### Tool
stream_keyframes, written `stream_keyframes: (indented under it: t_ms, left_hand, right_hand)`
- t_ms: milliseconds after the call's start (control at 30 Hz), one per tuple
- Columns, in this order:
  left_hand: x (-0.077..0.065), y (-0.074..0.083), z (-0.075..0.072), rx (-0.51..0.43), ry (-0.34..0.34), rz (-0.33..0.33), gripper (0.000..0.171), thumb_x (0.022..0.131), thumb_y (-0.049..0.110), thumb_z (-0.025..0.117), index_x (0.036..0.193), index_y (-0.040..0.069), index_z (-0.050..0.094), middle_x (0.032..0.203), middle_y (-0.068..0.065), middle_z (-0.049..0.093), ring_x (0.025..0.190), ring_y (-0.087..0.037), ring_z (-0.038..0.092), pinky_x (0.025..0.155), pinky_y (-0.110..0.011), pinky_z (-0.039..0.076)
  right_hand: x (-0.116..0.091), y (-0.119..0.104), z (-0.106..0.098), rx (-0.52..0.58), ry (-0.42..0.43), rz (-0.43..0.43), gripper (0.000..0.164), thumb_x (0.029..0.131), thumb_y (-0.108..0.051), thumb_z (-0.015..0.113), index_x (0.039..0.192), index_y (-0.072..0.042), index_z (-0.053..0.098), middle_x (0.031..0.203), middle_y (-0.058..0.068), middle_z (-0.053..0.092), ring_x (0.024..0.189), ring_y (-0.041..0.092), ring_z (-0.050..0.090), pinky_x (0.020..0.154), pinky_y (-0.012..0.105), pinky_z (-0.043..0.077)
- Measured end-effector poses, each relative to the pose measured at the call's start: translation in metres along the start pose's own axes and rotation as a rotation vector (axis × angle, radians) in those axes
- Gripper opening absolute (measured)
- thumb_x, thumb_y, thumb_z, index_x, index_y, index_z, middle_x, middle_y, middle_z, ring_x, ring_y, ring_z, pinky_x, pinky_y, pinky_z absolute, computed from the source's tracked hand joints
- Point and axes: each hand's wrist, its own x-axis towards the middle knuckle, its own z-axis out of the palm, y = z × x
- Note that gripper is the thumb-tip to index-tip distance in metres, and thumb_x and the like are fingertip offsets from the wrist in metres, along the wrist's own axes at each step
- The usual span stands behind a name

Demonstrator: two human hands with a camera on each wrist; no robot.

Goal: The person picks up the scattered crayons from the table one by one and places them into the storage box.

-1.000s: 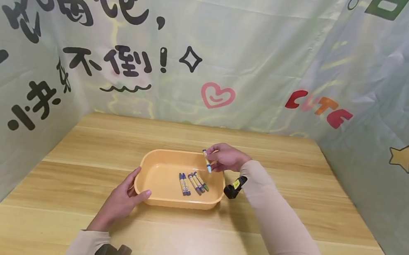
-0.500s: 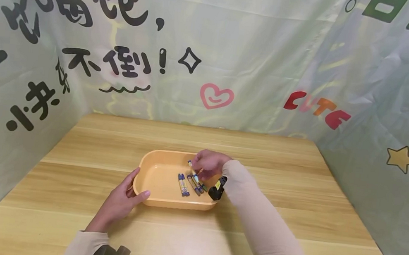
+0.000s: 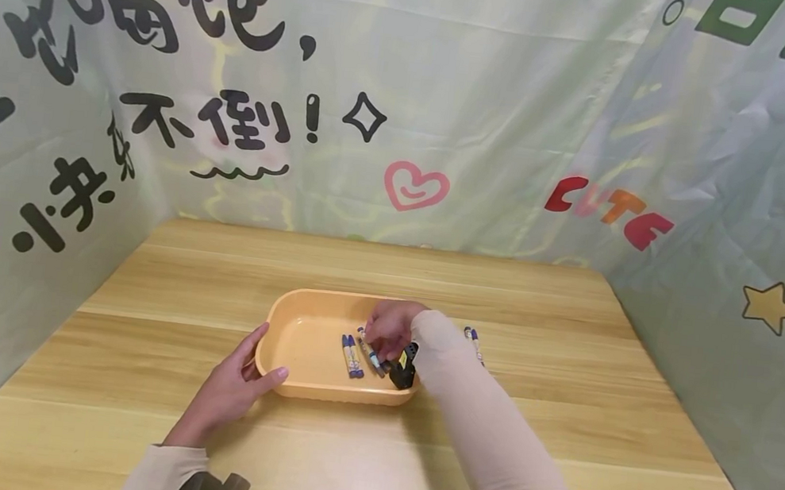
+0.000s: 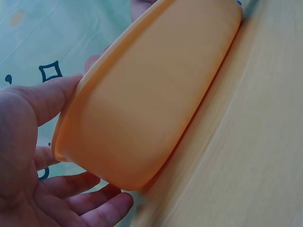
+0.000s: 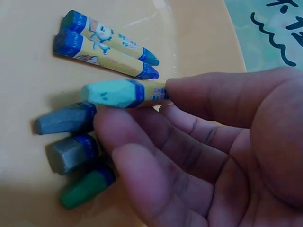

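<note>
My left hand (image 3: 230,384) grips the left end of an orange plastic tray (image 3: 310,344); the left wrist view shows the thumb at its rim (image 4: 85,85) and fingers beneath. Inside the tray, my right hand (image 3: 393,326) pinches a mint-green crayon (image 5: 113,92) between thumb and fingers, low over other crayons. Close under it lie a blue-grey crayon (image 5: 66,120), a grey crayon (image 5: 71,153) and a green crayon (image 5: 87,189), their far ends hidden by the fingers. Two blue-ended crayons (image 5: 109,45) lie side by side, a little apart from these.
Crayons (image 3: 474,343) lie on the wooden table (image 3: 534,404) right of the tray, partly covered by the right sleeve (image 3: 480,438). Printed cloth walls (image 3: 507,113) enclose the table at the back and both sides.
My right hand has moved left and down from the tray's right rim to its crayons, carrying the mint-green crayon. Crayons on the table now show beyond the sleeve. My left hand stays put.
</note>
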Motion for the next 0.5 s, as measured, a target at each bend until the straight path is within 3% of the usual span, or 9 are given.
stream_keyframes:
  t_ms: [267,500]
  left_hand:
    - [0.0,0.001,0.0,-0.006,0.001,-0.002,0.09,0.088,0.029,0.073,0.156,0.009,0.017,0.156,-0.019,0.025,0.136,-0.032,0.036,0.105,-0.035,0.038]
    - [0.0,0.001,0.0,-0.02,-0.005,-0.015,0.09,0.088,0.027,0.074,0.156,0.009,0.017,0.156,-0.018,0.025,0.136,-0.032,0.036,0.104,-0.035,0.039]
  right_hand:
    - [-0.003,-0.001,-0.002,-0.026,0.02,-0.025,0.009,0.094,-0.003,0.056,0.097,0.001,0.063,0.077,0.012,0.064,0.059,0.015,0.059,0.051,0.022,0.05]
    - [-0.003,0.002,-0.015,0.095,0.008,-0.04,0.02,0.096,-0.008,0.057,0.113,0.002,0.06,0.094,0.017,0.066,0.069,0.023,0.063,0.059,0.029,0.057]
